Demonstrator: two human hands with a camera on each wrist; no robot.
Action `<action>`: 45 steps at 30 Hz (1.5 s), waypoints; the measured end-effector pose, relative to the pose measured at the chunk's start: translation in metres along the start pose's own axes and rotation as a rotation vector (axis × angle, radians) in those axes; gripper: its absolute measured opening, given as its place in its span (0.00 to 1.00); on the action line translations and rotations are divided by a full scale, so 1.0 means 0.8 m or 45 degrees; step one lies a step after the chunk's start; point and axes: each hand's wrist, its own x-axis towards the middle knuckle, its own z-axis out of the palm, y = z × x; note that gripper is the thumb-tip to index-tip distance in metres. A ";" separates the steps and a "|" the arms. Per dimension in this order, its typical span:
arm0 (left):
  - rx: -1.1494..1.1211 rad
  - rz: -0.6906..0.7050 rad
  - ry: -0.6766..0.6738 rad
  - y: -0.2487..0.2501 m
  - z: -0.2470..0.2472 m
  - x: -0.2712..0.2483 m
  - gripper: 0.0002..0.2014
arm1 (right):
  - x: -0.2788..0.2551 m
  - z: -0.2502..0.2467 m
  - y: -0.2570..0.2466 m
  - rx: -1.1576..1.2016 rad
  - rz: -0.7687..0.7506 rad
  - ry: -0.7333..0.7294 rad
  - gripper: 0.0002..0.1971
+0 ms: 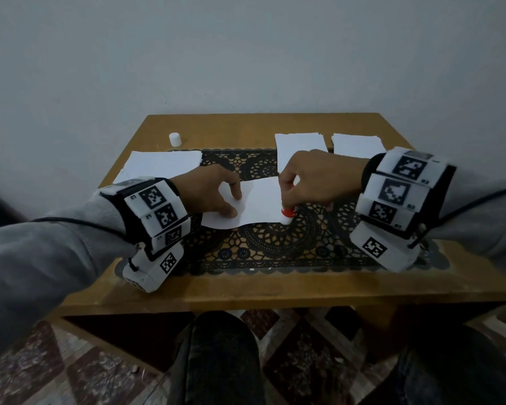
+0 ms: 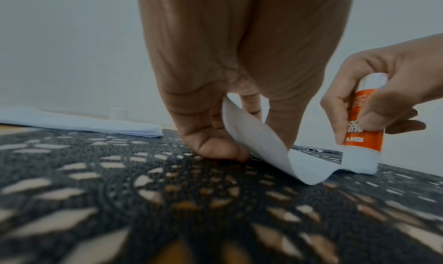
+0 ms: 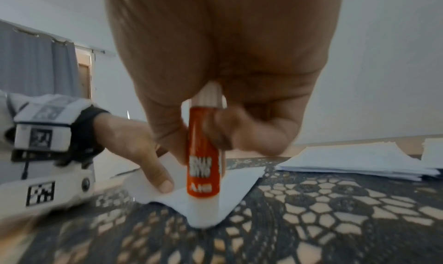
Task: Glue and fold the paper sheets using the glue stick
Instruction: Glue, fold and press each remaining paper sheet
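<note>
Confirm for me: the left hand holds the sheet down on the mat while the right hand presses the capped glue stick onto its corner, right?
Not quite: the glue stick is uncapped, as the head view shows; its white cap stands apart at the table's far left. The rest is right.

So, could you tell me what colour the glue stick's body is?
Orange with white ends on the glue stick, clearest from the right wrist.

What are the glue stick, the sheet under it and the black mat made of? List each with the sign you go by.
Glue stick: likely glossy plastic; the orange barrel shines and has a ribbed white end.
Sheet: thin matte white paper; it curls up where the left hand holds it.
Black mat: probably flexible vinyl or plastic, though lace-like cloth is possible; a cut-out pattern shows the brown table beneath.
</note>
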 end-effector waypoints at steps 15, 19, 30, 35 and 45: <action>0.207 0.118 -0.015 0.000 -0.007 -0.005 0.20 | 0.112 -0.051 0.030 0.379 0.134 0.471 0.10; 0.208 0.152 -0.058 -0.006 -0.011 -0.002 0.21 | 0.167 -0.044 0.015 0.366 0.124 0.642 0.14; 0.159 0.249 -0.080 -0.026 -0.012 0.008 0.21 | 0.245 -0.038 -0.002 0.221 0.260 0.571 0.20; 0.174 0.257 -0.093 -0.027 -0.012 0.009 0.21 | 0.248 -0.038 -0.001 0.245 0.289 0.517 0.23; -0.002 0.211 0.003 -0.021 -0.015 0.008 0.16 | 0.149 -0.066 0.062 -0.081 0.269 0.527 0.14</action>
